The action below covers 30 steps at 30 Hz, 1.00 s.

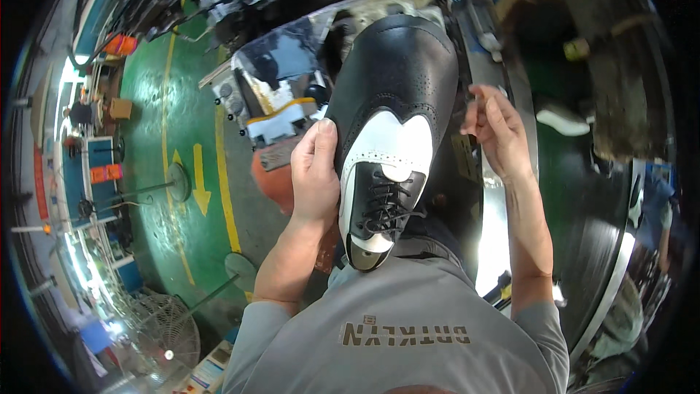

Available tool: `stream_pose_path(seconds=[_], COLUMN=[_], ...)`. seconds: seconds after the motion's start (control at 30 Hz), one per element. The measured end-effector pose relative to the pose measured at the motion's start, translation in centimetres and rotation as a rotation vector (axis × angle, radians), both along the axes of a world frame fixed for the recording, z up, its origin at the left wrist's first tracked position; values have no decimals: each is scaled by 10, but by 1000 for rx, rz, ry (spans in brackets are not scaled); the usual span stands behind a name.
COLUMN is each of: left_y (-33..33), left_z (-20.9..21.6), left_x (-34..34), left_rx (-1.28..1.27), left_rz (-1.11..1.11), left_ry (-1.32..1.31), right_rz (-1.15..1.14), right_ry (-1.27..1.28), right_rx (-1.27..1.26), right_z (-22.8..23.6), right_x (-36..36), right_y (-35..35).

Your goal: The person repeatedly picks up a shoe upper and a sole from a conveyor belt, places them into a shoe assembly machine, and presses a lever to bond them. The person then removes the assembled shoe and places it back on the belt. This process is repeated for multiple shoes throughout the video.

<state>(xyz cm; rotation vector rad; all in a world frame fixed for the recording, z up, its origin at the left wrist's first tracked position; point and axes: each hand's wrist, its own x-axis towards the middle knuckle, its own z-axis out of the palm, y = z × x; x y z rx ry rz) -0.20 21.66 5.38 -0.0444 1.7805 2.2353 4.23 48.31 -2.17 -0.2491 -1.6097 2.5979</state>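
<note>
A black and white lace-up brogue shoe (390, 131) is held up in front of my chest, its black toe pointing away and its heel toward me. Black laces (386, 203) are threaded through the eyelets, with loose ends at the side. My left hand (316, 175) grips the shoe's left side, thumb along the upper and fingers hidden beneath. Off to the right, my right hand (499, 131) is apart from the shoe, its fingers loosely bent and spread with nothing seen in them.
Behind the shoe stands a machine (281, 66) with metal parts and knobs. At right runs a dark conveyor-like surface (561, 204) with another white shoe (563, 121) on it. A pedestal fan (164, 332) stands lower left, beside a green floor (149, 175) with yellow markings.
</note>
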Motion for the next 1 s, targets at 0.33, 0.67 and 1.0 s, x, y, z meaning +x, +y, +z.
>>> stream_pose_path(seconds=[0.33, 0.67, 1.0], left_y=[-80, -110, -105], left_z=[17, 17, -24], left_x=[-97, -212, -285], left_rx=[219, 378, 451], left_rz=[178, 256, 336], left_ry=[-95, -166, -75], right_rz=[143, 140, -60], right_ry=[50, -54, -85], right_rx=[-352, -265, -469], right_z=[64, 65, 43], right_x=[-170, -256, -320], right_y=[-163, -206, -224])
